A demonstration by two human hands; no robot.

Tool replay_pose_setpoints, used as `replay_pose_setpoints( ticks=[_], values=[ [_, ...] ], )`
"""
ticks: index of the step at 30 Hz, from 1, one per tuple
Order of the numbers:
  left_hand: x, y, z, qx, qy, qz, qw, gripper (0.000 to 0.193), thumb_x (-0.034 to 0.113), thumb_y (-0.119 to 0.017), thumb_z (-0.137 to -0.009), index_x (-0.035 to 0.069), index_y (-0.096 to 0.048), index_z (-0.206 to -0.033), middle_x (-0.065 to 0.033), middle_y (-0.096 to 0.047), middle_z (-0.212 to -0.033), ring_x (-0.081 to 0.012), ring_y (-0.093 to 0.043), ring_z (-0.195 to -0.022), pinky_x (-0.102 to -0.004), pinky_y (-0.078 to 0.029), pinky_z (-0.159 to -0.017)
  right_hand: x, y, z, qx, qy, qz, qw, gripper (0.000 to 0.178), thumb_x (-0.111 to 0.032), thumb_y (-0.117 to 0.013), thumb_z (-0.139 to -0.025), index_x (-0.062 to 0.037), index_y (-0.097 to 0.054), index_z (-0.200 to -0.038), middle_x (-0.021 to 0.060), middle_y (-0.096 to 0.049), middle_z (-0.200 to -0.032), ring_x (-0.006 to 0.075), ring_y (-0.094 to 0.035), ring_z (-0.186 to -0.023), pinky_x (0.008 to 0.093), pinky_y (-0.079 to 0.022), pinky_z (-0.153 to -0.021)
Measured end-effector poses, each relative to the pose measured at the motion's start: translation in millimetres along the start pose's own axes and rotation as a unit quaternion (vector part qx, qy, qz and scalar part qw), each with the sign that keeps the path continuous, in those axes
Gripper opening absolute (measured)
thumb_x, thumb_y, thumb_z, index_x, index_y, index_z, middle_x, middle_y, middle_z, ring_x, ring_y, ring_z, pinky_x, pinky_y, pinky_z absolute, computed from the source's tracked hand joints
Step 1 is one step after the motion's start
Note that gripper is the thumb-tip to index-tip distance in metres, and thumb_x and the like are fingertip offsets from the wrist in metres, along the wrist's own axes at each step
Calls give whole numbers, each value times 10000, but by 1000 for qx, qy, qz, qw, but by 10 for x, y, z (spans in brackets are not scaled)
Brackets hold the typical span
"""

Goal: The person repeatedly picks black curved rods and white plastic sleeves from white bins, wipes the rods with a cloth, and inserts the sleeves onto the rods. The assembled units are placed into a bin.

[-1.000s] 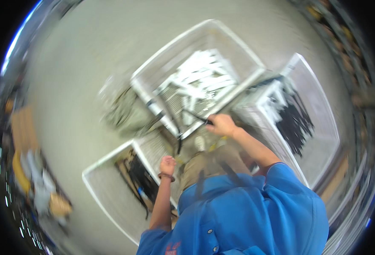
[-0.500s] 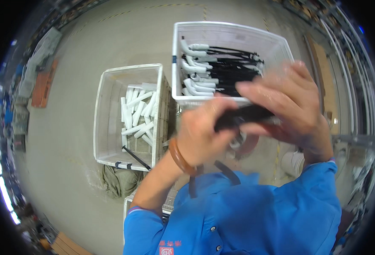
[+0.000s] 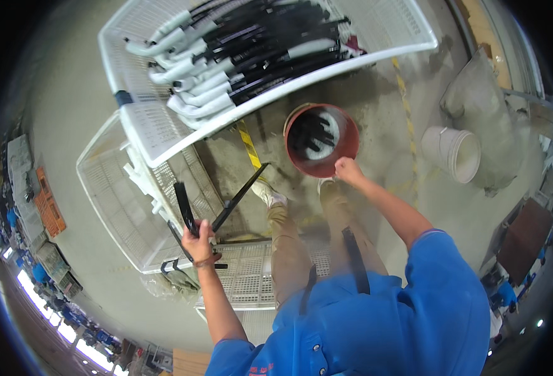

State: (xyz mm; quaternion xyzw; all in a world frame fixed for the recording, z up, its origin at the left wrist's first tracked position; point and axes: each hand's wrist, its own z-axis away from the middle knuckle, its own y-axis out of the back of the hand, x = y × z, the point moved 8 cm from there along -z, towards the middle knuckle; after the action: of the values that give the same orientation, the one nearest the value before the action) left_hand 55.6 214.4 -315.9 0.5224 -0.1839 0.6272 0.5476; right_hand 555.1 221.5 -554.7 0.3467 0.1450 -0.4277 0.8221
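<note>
My left hand (image 3: 199, 243) is closed around a black tubular piece (image 3: 186, 207) whose upper part stands up from the fist. A longer thin black bar (image 3: 242, 197) slants away from the same hand; whether it is joined to the tube I cannot tell. My right hand (image 3: 348, 170) is closed at the near right rim of a red bucket (image 3: 314, 168), gripping it. Inside the bucket are several short black pieces (image 3: 311, 133) in whitish foamy liquid.
A large white crate (image 3: 289, 81) at the far side holds many black rods with white sleeves (image 3: 204, 103). To its near left another white crate (image 3: 110, 244) contains white tubes (image 3: 140, 178). A white bucket (image 3: 455, 153) stands at right; a low crate (image 3: 251, 276) lies by my legs.
My hands, together around a black piece before, are now apart: the left went down left with the tube, the right onto the bucket rim. The view has shifted, showing the bucket.
</note>
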Motion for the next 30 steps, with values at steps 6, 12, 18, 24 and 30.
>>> replay_pose_setpoints(
  ticks=[6, 12, 18, 24, 30],
  values=[
    [-484, -232, 123, -21, 42, 11, 999, 219, 213, -620, -948, 43, -485, -970, -5, -479, -616, -102, -454, -479, -280, -491, -512, 305, -1158, -1762, 77, -93, 85, 989, 472, -366, -589, -887, -83, -565, -1264, 230, -635, -1191, 376, -590, -1153, 456, -452, -1004],
    [-599, -382, -77, 91, -16, 124, 988, 457, 472, -686, -874, 73, -471, -928, 11, -398, -586, -79, -373, -373, -214, -320, -325, 1300, -2318, -2964, 36, -173, 223, 959, 416, -306, -626, -870, -35, -622, -1185, 193, -673, -1118, 347, -642, -1080, 424, -512, -916],
    [-576, -376, -243, 78, -39, 150, 985, 317, 342, -557, -993, 63, -442, -896, 3, -380, -584, -76, -346, -355, -209, -285, -299, 1824, -1990, -3063, -33, -98, 99, 990, 546, -130, -696, -823, 1, -515, -1321, 183, -612, -1260, 328, -603, -1159, 388, -457, -1008],
    [-551, -396, -311, 44, -42, 123, 990, 337, 357, -607, -964, 72, -440, -897, -14, -433, -624, -86, -366, -362, -217, -318, -332, 1278, -1503, -2658, -50, -226, -111, 966, 876, -393, -761, -807, -8, -340, -1472, 209, -411, -1480, 302, -379, -1391, 359, -321, -1125],
    [-578, -341, -317, 94, -46, 129, 986, 352, 356, -617, -959, 63, -435, -889, -16, -434, -633, -80, -365, -364, -217, -322, -321, 1086, -2150, -2679, 110, -264, -346, 894, 837, -286, -744, -829, 30, -299, -1464, 206, -491, -1403, 307, -473, -1292, 360, -372, -1077]
  ],
)
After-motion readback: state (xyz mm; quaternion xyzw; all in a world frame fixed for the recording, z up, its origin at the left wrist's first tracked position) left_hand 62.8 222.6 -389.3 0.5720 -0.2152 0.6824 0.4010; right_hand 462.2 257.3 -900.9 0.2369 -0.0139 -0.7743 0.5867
